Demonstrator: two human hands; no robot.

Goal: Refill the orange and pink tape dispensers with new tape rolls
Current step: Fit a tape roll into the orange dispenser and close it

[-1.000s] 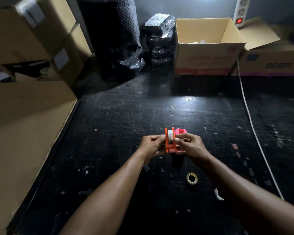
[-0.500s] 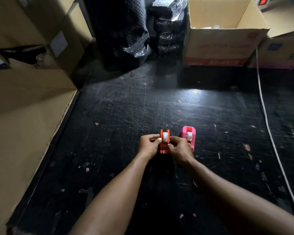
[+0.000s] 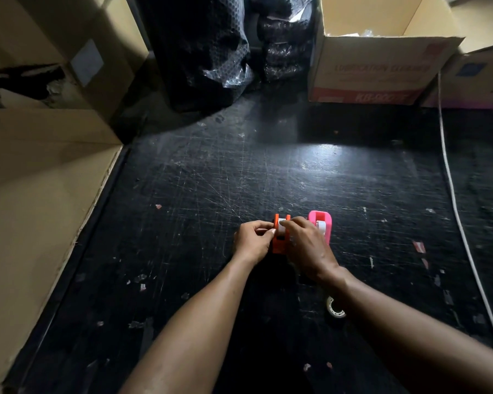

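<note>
The orange tape dispenser (image 3: 280, 242) stands on the black scratched table (image 3: 211, 194) with a white tape roll in it. My left hand (image 3: 252, 242) pinches its left side. My right hand (image 3: 306, 247) grips its right side, fingertips on top of the roll. Just to the right, touching my right hand, stands the pink tape dispenser (image 3: 322, 224), also with a white roll inside. A loose tape roll (image 3: 335, 307) lies on the table under my right forearm, partly hidden.
Cardboard boxes (image 3: 40, 194) wall the left side. Black bubble-wrapped bundles (image 3: 205, 52) and an open carton (image 3: 382, 66) stand at the back. A white cable (image 3: 456, 209) runs down the right side. Small scraps litter the table.
Both hands lowered the orange dispenser from in front of the pink one to the table beside it. My right fingers moved onto the top of the roll. The camera tilted down.
</note>
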